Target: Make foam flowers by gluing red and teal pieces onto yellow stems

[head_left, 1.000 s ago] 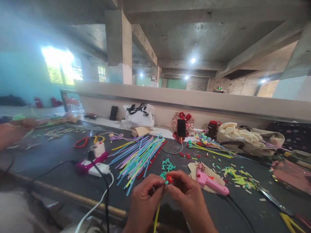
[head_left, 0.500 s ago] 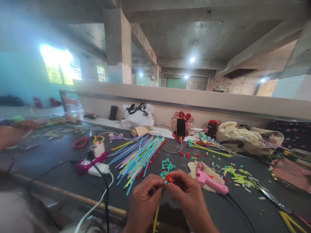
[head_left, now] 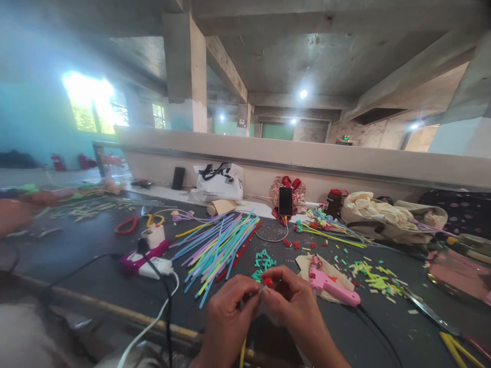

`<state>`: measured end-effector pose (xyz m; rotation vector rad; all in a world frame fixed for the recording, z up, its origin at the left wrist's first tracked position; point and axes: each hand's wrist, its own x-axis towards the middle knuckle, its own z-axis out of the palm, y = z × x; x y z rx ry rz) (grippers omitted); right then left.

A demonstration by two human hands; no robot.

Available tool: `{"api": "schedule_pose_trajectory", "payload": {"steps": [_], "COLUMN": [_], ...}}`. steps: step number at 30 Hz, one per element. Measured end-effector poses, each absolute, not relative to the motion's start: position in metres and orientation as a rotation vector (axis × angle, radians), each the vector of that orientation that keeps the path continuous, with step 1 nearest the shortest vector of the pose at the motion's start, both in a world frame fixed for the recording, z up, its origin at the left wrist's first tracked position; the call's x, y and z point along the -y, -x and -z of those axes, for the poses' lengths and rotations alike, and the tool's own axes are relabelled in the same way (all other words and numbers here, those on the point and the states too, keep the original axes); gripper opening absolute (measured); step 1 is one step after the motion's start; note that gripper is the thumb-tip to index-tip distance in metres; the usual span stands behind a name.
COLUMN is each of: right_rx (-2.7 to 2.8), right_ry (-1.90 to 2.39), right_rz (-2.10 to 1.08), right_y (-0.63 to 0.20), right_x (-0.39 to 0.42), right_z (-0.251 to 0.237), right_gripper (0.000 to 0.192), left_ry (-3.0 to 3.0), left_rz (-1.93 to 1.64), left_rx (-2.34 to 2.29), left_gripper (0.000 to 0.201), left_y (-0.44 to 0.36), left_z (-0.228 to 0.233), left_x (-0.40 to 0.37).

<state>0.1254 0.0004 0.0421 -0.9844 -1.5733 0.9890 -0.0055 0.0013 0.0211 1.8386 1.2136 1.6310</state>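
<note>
At the near edge of the table, my left hand (head_left: 230, 312) and my right hand (head_left: 293, 309) meet at the fingertips. Both are closed in a pinch around a small red pipe-cleaner flower (head_left: 268, 282). Teal shows beside its red part, mostly covered by my fingers. A yellow stem (head_left: 243, 352) hangs below my left hand. Just beyond my fingertips lies a pile of short bent teal pieces (head_left: 264, 259). To the right of my right hand, a pink glue gun (head_left: 337, 291) rests on a crumpled beige sheet (head_left: 303, 263).
Long coloured pipe cleaners (head_left: 226, 250) lie left of centre. A purple and white power strip (head_left: 148, 263) with cables sits nearer the left. Yellow-green cut pieces (head_left: 372, 278) and scissors (head_left: 429, 309) lie at right. A phone (head_left: 286, 201) stands at the back. Another person's hand (head_left: 15, 214) shows at far left.
My fingers have shifted slightly around the flower, and its teal part is more covered now. The lower end of the yellow stem has swung a little left.
</note>
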Motion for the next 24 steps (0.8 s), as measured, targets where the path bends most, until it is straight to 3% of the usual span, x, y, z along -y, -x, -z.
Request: {"api": "schedule_pose_trajectory", "payload": {"steps": [18,24], "right_rx": [1.488,1.453], "right_ry": [0.977,0.919], "right_rz": [-1.014,-1.135], "right_y": [-0.122,-0.126], "right_x": [-0.011,-0.014], "right_z": [-0.028,-0.025], "right_gripper": [0.009,0.023], "left_ry": [-2.143,-1.878], "left_rz": [-1.718,-1.539], "left_rx": [-1.188,-1.323], "left_gripper": [0.011,0.009], "left_y": [0.007,0.006], "left_z": [-0.014,-0.017], "left_x": [-0.003,-0.004]}}
